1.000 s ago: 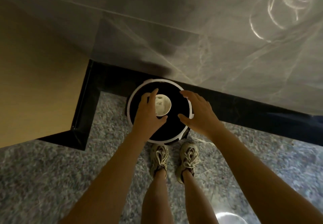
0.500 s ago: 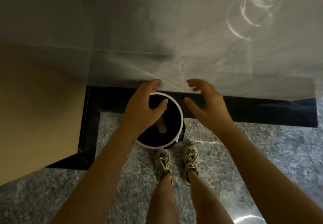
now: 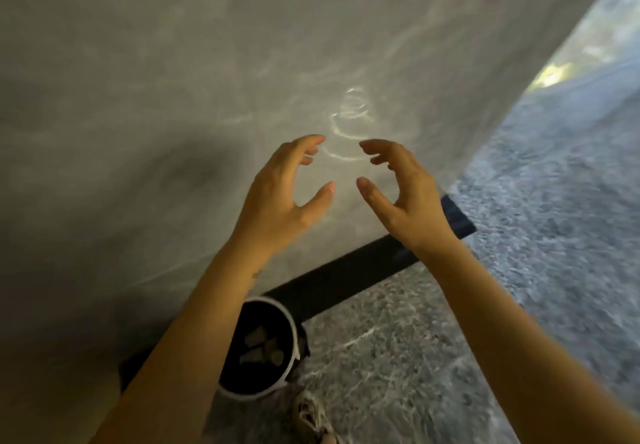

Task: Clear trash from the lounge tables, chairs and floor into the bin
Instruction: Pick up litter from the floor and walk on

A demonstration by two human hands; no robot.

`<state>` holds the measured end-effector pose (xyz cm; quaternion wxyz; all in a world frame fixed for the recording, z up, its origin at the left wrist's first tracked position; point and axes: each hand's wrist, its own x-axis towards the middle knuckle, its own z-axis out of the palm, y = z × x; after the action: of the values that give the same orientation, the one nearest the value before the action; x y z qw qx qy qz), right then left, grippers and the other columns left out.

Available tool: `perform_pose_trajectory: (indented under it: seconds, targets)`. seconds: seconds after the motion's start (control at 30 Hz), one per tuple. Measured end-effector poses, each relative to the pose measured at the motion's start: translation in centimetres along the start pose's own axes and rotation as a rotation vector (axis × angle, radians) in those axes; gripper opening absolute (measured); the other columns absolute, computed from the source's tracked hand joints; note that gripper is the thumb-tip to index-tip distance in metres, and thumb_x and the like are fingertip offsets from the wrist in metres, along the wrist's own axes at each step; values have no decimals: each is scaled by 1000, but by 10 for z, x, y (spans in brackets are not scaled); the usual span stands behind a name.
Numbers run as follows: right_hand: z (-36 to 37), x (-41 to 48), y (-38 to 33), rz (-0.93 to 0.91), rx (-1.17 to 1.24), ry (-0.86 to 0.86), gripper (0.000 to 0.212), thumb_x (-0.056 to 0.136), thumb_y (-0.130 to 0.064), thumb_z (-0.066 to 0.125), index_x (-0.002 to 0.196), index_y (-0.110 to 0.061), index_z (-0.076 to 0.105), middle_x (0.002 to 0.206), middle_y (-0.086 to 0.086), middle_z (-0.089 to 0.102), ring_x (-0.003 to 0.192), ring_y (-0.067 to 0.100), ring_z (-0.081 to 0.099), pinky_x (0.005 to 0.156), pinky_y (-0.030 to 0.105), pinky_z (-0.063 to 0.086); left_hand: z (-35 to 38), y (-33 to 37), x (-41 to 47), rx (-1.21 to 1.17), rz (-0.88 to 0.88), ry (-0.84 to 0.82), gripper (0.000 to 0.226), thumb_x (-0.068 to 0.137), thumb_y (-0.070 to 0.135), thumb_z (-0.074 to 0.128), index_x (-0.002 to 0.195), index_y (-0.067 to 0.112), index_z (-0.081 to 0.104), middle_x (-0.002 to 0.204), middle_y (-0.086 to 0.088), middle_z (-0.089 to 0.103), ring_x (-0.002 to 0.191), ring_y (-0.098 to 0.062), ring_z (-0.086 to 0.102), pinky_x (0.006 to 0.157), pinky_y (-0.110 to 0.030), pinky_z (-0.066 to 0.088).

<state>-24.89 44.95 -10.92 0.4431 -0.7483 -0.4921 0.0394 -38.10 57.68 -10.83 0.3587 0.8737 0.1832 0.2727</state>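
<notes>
A round bin (image 3: 292, 332) with a white rim and black liner stands on the floor at the bottom centre, partly hidden by my left forearm. Several pale crumpled pieces of trash (image 3: 263, 348) lie inside it. My left hand (image 3: 280, 194) and my right hand (image 3: 405, 194) are raised in front of the grey wall, well above the bin. The palms face each other with fingers loosely curved. Neither hand holds anything.
A grey marbled wall (image 3: 173, 97) fills most of the view, with a black skirting (image 3: 346, 281) along its foot. Speckled grey stone floor (image 3: 519, 235) spreads to the right. One of my laced shoes (image 3: 311, 419) shows beside the bin.
Both hands have lifted away from the bin's mouth and up in front of the wall. The pale piece they held over the bin now lies inside. The view has swung up and right.
</notes>
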Motion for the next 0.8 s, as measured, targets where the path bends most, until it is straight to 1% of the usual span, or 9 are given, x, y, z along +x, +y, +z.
perform_pose_trajectory:
  seconds: [0.07,0.17,0.3,0.4,0.43,0.5,0.57,0.67,0.8]
  targets:
    - [-54,-12,-2,18,-56,104,45,87,-34,54,127,-14,49,126,2,55,110,17,54,94,44,44,15,48,23,-25,105,-55,54,82,35,57,133,22,42,127,5,50,111,-4,49,89,-13,40]
    - [-136,-48,-2,77,-158,244,47,86,-38,54,129,-18,47,123,-9,52,113,11,50,96,40,42,49,121,44,-64,245,-141,54,81,36,57,132,23,43,127,6,50,112,-4,49,90,-13,40]
    - [-240,-125,2,191,-304,385,53,86,-38,54,135,-21,42,132,-2,50,120,18,47,99,43,38,108,216,45,-125,410,-250,53,80,36,56,130,23,46,126,6,51,112,-4,49,90,-8,36]
    - [-312,-200,-1,308,-438,460,59,85,-47,48,137,-23,39,138,1,46,125,20,43,103,40,33,155,284,29,-166,509,-343,53,79,36,57,129,24,48,122,7,50,111,-3,47,88,-3,31]
    - [-333,-226,-3,350,-475,487,60,84,-48,47,137,-23,39,138,1,46,125,21,42,104,41,33,172,305,21,-173,548,-379,53,79,36,57,129,22,49,122,6,50,111,-4,47,89,-4,31]
    - [-372,-281,-8,437,-527,555,60,82,-48,48,136,-22,41,135,3,48,124,23,44,103,44,34,207,348,2,-187,619,-441,54,78,36,56,128,19,50,124,0,53,112,-9,49,92,-15,34]
    - [-405,-336,-14,522,-565,622,57,83,-44,53,135,-21,43,134,3,50,123,23,45,103,43,34,242,390,-21,-216,687,-499,54,77,35,58,127,16,52,125,-3,55,111,-12,51,91,-21,37]
    - [-444,-414,-21,660,-624,714,53,86,-34,61,135,-20,44,135,3,49,126,22,43,104,40,32,294,449,-58,-260,787,-604,51,79,32,61,126,14,53,123,-1,56,112,-13,52,91,-22,37]
    - [-482,-503,-32,836,-705,813,53,86,-34,60,135,-20,44,136,2,49,126,20,44,105,37,32,356,515,-102,-313,879,-752,48,82,31,65,127,19,52,123,4,53,114,-11,51,92,-20,36]
